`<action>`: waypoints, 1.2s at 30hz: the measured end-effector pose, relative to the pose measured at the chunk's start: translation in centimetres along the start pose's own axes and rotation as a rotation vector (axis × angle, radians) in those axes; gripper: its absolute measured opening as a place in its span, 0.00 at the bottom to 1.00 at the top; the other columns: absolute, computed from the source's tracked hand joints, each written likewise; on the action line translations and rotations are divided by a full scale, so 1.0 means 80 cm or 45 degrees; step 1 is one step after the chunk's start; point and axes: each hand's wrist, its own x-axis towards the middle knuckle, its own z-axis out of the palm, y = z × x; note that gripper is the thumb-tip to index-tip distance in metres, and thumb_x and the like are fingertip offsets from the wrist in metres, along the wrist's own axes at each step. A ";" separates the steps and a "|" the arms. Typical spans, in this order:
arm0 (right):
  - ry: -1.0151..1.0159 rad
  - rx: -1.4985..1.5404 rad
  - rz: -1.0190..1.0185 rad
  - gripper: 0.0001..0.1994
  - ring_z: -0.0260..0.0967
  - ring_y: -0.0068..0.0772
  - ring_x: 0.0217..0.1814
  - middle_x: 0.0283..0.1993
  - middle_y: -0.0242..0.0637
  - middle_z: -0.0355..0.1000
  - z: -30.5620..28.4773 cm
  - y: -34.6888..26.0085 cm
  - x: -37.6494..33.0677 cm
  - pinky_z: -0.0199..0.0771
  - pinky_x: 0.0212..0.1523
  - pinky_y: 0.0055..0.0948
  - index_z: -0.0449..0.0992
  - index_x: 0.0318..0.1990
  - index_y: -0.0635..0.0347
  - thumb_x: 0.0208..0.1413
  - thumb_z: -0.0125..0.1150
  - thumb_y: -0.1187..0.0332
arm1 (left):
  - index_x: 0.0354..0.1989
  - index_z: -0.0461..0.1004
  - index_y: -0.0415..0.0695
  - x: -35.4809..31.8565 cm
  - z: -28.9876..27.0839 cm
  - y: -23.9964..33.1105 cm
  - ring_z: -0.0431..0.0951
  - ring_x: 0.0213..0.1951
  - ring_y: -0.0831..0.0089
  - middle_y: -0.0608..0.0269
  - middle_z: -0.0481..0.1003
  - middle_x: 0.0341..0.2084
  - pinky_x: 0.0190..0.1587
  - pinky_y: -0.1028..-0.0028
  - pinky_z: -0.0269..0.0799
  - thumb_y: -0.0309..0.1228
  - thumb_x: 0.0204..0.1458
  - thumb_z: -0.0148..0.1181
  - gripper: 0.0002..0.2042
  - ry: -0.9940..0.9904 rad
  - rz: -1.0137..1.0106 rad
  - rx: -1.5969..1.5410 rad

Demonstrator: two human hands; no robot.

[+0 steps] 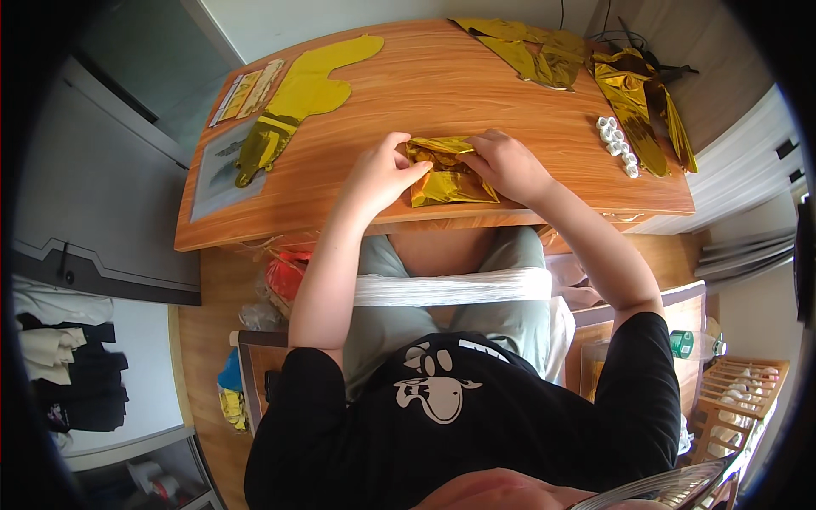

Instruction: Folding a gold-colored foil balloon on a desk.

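A gold foil balloon (455,187), flat and folded into a small packet, lies at the table's front edge between my hands. My left hand (384,174) grips its left side, with the thumb on top and the fingers at the far corner. On the upper right edge, my right hand (508,166) pinches the foil, its fingertips partly hidden. Another flat gold balloon (319,76) with a curved outline is spread out on the left of the table. Across my lap runs a bundle of white string (450,287).
More gold foil (544,55) lies at the far edge, with crumpled gold foil (633,93) at the far right. Several small white rolls (614,140) sit nearby. A clear plastic sleeve (223,183) and flat packets (255,89) are at left. A bottle (695,344) stands right of me.
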 end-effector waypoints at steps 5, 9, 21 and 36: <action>0.052 0.097 0.031 0.13 0.71 0.57 0.42 0.38 0.53 0.74 -0.002 0.003 0.006 0.73 0.44 0.46 0.76 0.40 0.67 0.65 0.60 0.62 | 0.62 0.70 0.37 0.025 0.019 -0.026 0.84 0.41 0.61 0.46 0.83 0.40 0.44 0.66 0.78 0.40 0.52 0.72 0.31 0.201 -0.003 -0.305; 0.004 0.178 0.121 0.15 0.71 0.59 0.38 0.34 0.56 0.74 -0.005 0.010 0.008 0.72 0.42 0.45 0.76 0.37 0.68 0.65 0.60 0.61 | 0.61 0.71 0.37 0.027 0.036 -0.015 0.85 0.41 0.62 0.45 0.83 0.40 0.44 0.66 0.79 0.35 0.52 0.71 0.28 0.360 0.072 -0.222; -0.005 0.358 0.204 0.15 0.75 0.56 0.36 0.34 0.54 0.77 -0.005 0.015 0.016 0.74 0.40 0.42 0.78 0.41 0.67 0.66 0.60 0.60 | 0.61 0.68 0.47 0.012 0.040 0.009 0.83 0.41 0.55 0.55 0.84 0.40 0.42 0.61 0.78 0.38 0.59 0.61 0.22 0.232 0.319 0.077; -0.176 0.067 -0.068 0.16 0.73 0.56 0.47 0.43 0.54 0.76 -0.016 0.005 0.006 0.73 0.50 0.46 0.77 0.54 0.62 0.63 0.61 0.63 | 0.67 0.64 0.47 -0.009 0.044 -0.005 0.83 0.49 0.59 0.52 0.80 0.52 0.47 0.63 0.80 0.22 0.54 0.64 0.30 0.352 0.339 -0.065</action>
